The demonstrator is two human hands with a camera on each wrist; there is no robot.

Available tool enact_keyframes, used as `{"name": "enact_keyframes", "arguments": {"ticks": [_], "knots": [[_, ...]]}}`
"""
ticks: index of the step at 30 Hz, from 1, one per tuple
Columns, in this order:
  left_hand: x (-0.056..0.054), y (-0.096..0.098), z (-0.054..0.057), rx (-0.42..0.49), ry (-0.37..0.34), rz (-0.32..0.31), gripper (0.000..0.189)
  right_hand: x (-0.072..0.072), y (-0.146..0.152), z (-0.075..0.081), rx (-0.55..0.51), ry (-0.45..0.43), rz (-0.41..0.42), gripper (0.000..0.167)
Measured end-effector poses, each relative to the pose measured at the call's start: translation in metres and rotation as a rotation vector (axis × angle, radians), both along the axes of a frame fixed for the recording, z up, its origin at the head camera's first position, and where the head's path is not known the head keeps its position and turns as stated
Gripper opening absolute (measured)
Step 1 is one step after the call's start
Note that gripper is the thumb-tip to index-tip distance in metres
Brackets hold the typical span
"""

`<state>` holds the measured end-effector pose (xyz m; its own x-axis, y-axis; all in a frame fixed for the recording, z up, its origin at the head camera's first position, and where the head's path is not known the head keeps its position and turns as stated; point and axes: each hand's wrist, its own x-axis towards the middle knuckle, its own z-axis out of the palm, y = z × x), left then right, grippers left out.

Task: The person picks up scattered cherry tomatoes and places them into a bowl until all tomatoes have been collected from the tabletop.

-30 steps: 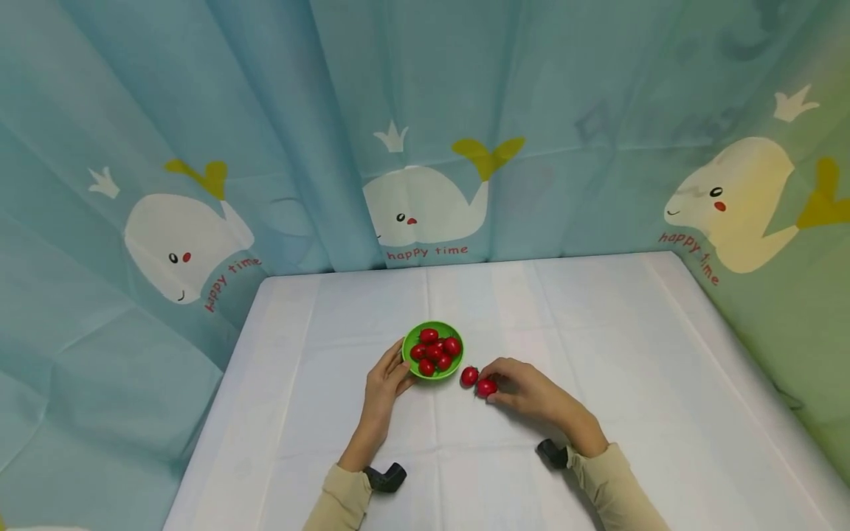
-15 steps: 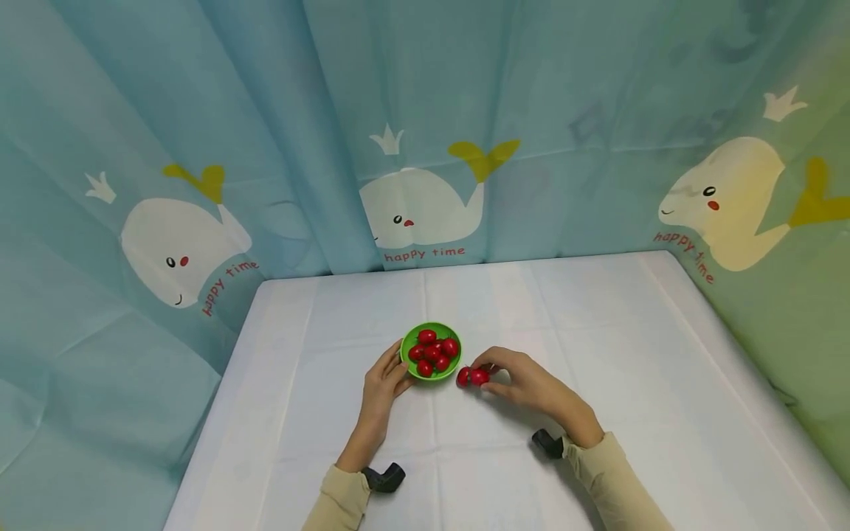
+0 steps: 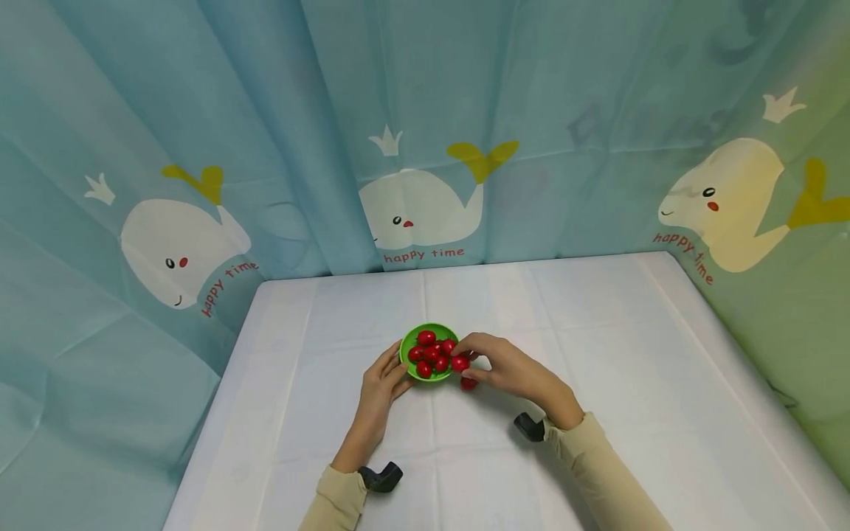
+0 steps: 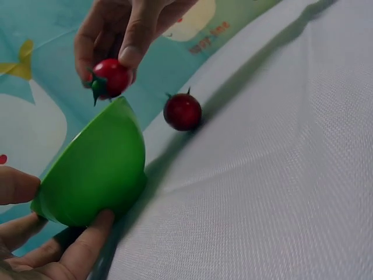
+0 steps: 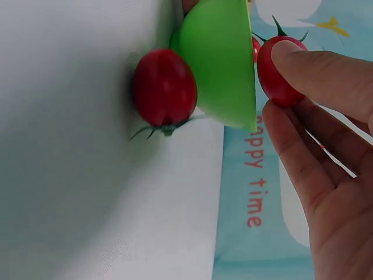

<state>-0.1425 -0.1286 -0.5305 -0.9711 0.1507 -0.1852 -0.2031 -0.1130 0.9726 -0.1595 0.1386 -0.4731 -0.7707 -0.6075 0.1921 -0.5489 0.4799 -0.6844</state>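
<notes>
A small green bowl [image 3: 434,377] with several cherry tomatoes [image 3: 432,353] in it stands on the table. My left hand [image 3: 378,387] holds it from the left, thumb at the rim and fingers against the outer wall [image 4: 99,169]. My right hand [image 3: 511,369] pinches one cherry tomato [image 5: 278,73] between thumb and fingers, just above the bowl's right rim. In the left wrist view this tomato [image 4: 112,77] has its green stalk turned towards the bowl. A loose cherry tomato [image 3: 468,383] lies on the cloth beside the bowl, below my right hand.
White cloth covers the table [image 3: 332,413]. Behind it and along the sides hangs a blue-green curtain [image 3: 285,147] printed with whales. A black wrist mount [image 3: 381,478] sits at the left wrist, another black mount [image 3: 529,427] at the right.
My right hand has picked up a cherry tomato from the table and carried it left and up to the bowl's rim. My left hand has stayed on the bowl.
</notes>
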Motion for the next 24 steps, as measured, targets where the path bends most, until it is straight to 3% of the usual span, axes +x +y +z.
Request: {"name": "enact_keyframes", "arguments": {"ticks": [15, 24], "knots": [[-0.001, -0.001, -0.002, 0.016, -0.004, -0.010, 0.056, -0.012, -0.026, 0.006, 0.223, 0.069, 0.055, 0.031], [0.000, -0.003, -0.004, 0.021, -0.002, -0.001, 0.055, -0.015, -0.029, 0.007, 0.235, 0.076, 0.095, 0.021]]}}
